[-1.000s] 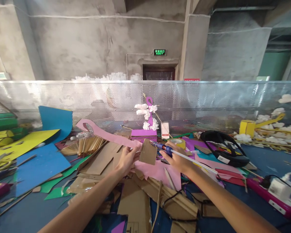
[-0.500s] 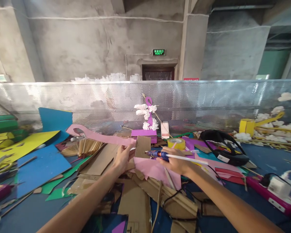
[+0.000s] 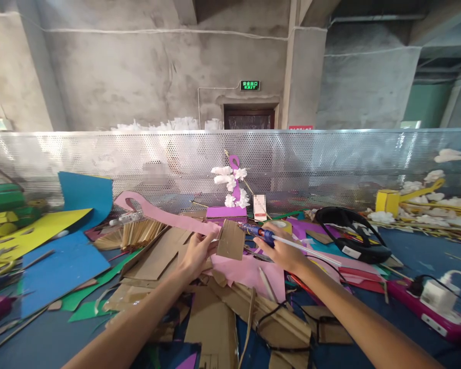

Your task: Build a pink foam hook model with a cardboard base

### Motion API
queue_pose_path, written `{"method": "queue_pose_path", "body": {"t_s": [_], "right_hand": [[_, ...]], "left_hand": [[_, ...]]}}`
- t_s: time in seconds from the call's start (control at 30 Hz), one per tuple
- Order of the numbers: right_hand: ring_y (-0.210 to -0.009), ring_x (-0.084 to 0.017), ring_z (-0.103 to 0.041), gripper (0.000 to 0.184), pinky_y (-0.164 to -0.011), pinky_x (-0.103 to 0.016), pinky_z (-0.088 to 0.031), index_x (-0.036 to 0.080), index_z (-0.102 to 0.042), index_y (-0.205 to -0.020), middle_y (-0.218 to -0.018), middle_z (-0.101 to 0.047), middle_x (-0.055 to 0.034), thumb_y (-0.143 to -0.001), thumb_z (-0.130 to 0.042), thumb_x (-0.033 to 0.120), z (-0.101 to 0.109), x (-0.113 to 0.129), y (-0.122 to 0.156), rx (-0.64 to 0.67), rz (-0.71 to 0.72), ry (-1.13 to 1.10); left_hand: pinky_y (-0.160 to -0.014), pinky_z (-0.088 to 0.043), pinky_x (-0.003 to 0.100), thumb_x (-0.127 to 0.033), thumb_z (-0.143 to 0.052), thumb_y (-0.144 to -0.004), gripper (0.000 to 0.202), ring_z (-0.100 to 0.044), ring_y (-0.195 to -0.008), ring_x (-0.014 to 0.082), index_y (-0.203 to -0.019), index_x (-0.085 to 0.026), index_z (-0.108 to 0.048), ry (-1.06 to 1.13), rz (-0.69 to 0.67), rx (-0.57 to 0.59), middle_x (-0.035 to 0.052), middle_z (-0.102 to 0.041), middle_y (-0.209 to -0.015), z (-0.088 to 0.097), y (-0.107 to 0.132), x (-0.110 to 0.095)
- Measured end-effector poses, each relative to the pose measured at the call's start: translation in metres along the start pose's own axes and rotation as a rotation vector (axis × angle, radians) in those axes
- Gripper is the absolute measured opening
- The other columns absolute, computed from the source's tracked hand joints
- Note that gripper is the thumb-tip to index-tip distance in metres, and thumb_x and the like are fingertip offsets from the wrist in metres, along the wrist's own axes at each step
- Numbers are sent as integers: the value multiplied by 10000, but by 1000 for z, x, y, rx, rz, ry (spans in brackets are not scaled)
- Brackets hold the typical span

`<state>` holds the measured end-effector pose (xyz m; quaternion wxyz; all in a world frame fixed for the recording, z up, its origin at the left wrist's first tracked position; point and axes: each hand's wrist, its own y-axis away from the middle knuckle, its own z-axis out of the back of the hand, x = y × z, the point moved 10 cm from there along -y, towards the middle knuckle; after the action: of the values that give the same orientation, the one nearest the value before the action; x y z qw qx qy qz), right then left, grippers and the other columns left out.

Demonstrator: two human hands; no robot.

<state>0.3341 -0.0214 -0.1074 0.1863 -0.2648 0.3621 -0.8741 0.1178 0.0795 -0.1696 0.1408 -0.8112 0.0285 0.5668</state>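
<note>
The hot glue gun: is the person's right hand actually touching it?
Touching. The head view shows the right hand closed around the blue hot glue gun, fingers against its body.

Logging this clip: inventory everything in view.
Cutout: one, pink, left of centre
Cardboard piece: one, brown, beside cutout
Glue gun: one, blue, centre
Tape: one, yellow, beyond glue gun
Ornament: one, purple and white, back centre
Headset: one, black, right
Power strip: one, magenta, right
Sheets: several, mixed colours, scattered
Cardboard scraps: many, brown, foreground
Perforated barrier: one, silvery, background
Exit sign: one, green, above barrier
Clutter: uncountable, mixed, throughout
Left hand: one, on cutout
Right hand: one, on glue gun
</note>
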Motion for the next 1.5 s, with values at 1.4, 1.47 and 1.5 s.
{"method": "queue_pose_path", "body": {"t_s": [1.4, 1.47, 1.5], "right_hand": [[-794, -238, -662, 293, -676, -299, -436, 230, -604, -861, -824, -694, -46, -1008, -519, 469, 2, -16, 0, -56, -41, 134], [-774, -241, -660, 288, -651, -297, -424, 231, -602, -864, -790, -688, -42, -1005, -519, 468, 3, -17, 0, -64, -56, 140], [-764, -238, -658, 286, -647, -296, -421, 232, -599, -862, -779, -684, -39, -1001, -524, 470, 2, -15, 1, -64, -55, 135]], "left_hand": [[-716, -583, 315, -474, -877, -721, 416, -762, -739, 231, -894, -142, -695, -38, -90, 26, 96, -790, -847, 1, -3, -12], [-732, -589, 325, -476, -881, -713, 438, -769, -763, 242, -920, -135, -699, -29, -90, 13, 114, -796, -888, 3, -4, -12], [-736, -590, 324, -479, -878, -718, 439, -769, -765, 241, -918, -131, -699, -33, -90, 15, 118, -796, -888, 3, -4, -11]]}}
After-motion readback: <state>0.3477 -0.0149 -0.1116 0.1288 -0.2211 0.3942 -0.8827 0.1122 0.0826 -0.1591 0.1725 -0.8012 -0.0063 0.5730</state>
